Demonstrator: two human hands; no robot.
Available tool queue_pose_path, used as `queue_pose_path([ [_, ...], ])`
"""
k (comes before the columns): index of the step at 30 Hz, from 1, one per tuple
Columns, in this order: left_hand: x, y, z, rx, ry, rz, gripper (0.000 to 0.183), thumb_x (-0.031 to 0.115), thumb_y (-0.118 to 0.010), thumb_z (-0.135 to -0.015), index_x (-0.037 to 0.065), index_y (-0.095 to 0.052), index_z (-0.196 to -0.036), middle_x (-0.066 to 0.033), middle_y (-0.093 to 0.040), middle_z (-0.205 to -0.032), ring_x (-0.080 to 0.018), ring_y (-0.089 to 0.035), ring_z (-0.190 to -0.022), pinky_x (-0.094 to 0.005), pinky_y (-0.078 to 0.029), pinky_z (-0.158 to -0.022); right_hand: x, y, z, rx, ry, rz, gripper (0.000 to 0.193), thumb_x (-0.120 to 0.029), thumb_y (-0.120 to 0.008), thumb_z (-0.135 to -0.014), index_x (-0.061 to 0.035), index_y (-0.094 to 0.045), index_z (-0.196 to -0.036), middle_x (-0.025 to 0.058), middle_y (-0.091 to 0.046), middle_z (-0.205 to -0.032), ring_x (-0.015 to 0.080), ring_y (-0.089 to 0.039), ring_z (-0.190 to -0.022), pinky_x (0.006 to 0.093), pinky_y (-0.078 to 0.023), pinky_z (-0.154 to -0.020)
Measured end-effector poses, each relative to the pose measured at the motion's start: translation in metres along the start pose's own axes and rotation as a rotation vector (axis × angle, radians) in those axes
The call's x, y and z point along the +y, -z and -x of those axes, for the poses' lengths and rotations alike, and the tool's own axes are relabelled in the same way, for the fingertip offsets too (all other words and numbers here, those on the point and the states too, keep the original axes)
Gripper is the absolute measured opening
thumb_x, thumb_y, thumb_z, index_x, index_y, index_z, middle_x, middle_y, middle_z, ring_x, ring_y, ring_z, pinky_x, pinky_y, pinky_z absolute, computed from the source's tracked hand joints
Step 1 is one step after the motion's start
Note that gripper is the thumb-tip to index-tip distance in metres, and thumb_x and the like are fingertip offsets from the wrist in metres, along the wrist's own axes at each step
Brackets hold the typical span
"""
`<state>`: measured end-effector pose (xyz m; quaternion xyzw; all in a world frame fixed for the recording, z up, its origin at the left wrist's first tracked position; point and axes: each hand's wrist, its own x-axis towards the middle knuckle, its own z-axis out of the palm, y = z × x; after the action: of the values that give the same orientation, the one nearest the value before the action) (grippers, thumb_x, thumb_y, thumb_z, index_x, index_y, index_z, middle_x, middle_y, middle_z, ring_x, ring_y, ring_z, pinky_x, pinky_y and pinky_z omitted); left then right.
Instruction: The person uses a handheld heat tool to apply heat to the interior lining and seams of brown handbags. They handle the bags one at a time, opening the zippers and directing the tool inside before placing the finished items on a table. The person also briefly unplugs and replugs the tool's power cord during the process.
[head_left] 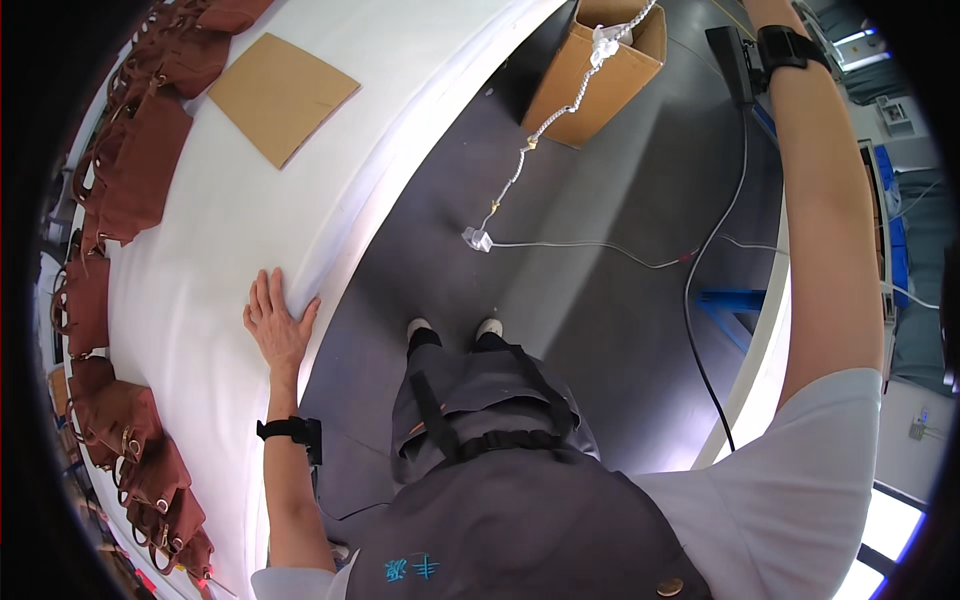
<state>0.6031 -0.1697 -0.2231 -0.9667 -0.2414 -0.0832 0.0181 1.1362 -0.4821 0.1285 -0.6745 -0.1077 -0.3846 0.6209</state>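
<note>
My left hand [275, 320] lies flat on the white-covered table [215, 400], close to its edge, fingers spread and holding nothing. A black strap [292, 432] with a small box sits round that wrist. My right arm [820, 220] reaches forward and up along the right side, and the hand itself is cut off by the top edge. The right wrist also wears a black strap and box [738, 62]. Nearest to my left hand, along the table's far left side, stand several reddish-brown handbags [140, 170]. A flat brown cardboard sheet [283, 98] rests on the table further forward.
An open cardboard box [600, 85] stands on the grey floor ahead. A white twisted cord [560, 110] hangs with a white socket block [477, 239] at its lower end. A black cable [690, 310] runs down at right, beside a blue metal bracket [735, 300] and another white table edge [765, 370].
</note>
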Motion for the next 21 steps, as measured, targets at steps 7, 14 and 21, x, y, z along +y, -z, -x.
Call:
queue_pose_path([
  [7,0.001,-0.013,0.01,0.005,0.011,-0.045,0.08,0.043,-0.07,-0.073,0.012,-0.035,-0.138,-0.0112,-0.034,-0.143,-0.027,-0.029,-0.133,-0.0471,-0.02,-0.106,0.093,0.019,0.042,-0.068,-0.043,0.052,0.043,-0.019,-0.061,-0.081,-0.0048,-0.035,-0.113,0.0119,-0.055,-0.071,0.0171,-0.051,-0.045,0.0318,-0.042,-0.039],
  [14,0.006,-0.012,0.001,-0.045,0.079,-0.067,0.085,0.039,-0.073,-0.068,0.009,-0.034,-0.138,-0.0126,-0.034,-0.143,-0.0297,-0.03,-0.133,-0.0481,-0.021,-0.107,0.165,0.004,0.027,-0.039,-0.113,0.09,0.047,-0.021,-0.061,-0.082,-0.0061,-0.035,-0.118,0.0109,-0.055,-0.064,0.0187,-0.052,-0.043,0.0322,-0.042,-0.038],
  [21,-0.001,-0.021,-0.006,-0.066,0.058,-0.06,0.093,0.044,-0.073,-0.067,0.007,-0.029,-0.14,-0.0171,-0.031,-0.144,-0.0351,-0.028,-0.132,-0.0503,-0.019,-0.108,0.326,0.013,-0.039,-0.13,0.006,0.371,0.067,-0.022,-0.07,-0.069,0.0052,-0.032,-0.117,0.0139,-0.061,-0.066,0.0201,-0.06,-0.048,0.0309,-0.051,-0.047],
])
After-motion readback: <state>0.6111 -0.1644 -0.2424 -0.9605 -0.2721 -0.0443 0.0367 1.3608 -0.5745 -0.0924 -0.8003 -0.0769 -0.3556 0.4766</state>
